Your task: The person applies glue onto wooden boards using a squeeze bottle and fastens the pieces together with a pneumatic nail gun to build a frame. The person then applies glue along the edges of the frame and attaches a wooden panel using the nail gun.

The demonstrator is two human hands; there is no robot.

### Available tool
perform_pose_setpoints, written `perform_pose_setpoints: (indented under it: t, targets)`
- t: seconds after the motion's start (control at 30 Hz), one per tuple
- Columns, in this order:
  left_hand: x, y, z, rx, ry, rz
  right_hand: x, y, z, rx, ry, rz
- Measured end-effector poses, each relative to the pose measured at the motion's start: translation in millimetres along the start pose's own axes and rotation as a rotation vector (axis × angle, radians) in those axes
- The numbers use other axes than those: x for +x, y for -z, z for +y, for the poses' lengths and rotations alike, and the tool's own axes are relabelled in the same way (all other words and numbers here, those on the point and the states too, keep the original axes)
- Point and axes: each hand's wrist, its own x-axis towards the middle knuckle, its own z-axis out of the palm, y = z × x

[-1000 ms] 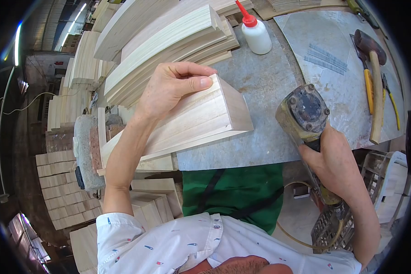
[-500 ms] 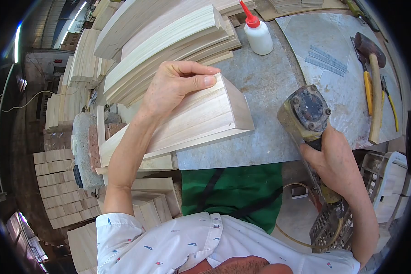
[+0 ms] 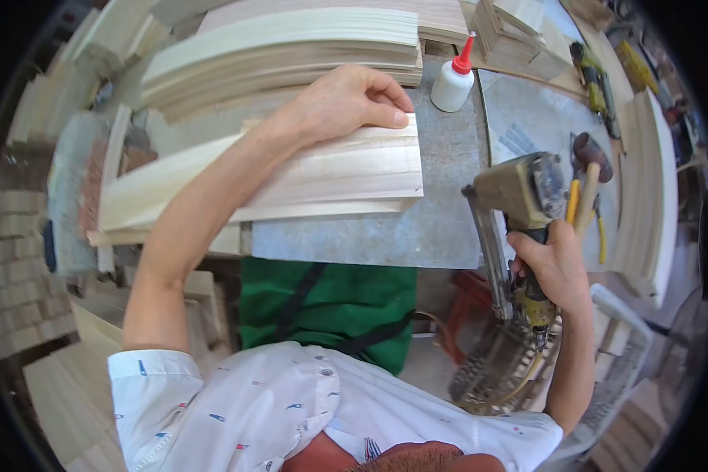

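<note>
Right hand grips the handle of one nail gun, held nearer than the one bottle and to its right. Left hand pinches the far right corner of one wooden piece, thumb on top; this lies nearer than the bottle, to its left. A firm pinch would likely steady it, fingertips best kept clear of the gun's nose. Right of the bottle are two yellow-handled tools, one mallet and nail strips too blurred to count. Left of the bottle lie stacked boards, number unclear.
</note>
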Motion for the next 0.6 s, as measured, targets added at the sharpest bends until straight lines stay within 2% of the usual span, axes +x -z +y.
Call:
perform_pose_setpoints:
  t: [0.23, 0.33, 0.43, 0.6]
  targets:
    - [-1, 9, -2, 0.122, 0.042, -0.020, 4, 49, -100, -0.035, 0.272, 0.008]
    - [-1, 10, -7, 0.145, 0.053, -0.021, 27, 59, -132, -0.143, 0.304, -0.160]
    - [0, 11, -10, 0.126, 0.054, -0.024, 36, 47, -149, -0.205, 0.351, -0.144]
    - [-2, 12, -8, 0.121, 0.068, -0.027, 40, 40, -165, -0.373, 0.271, -0.149]
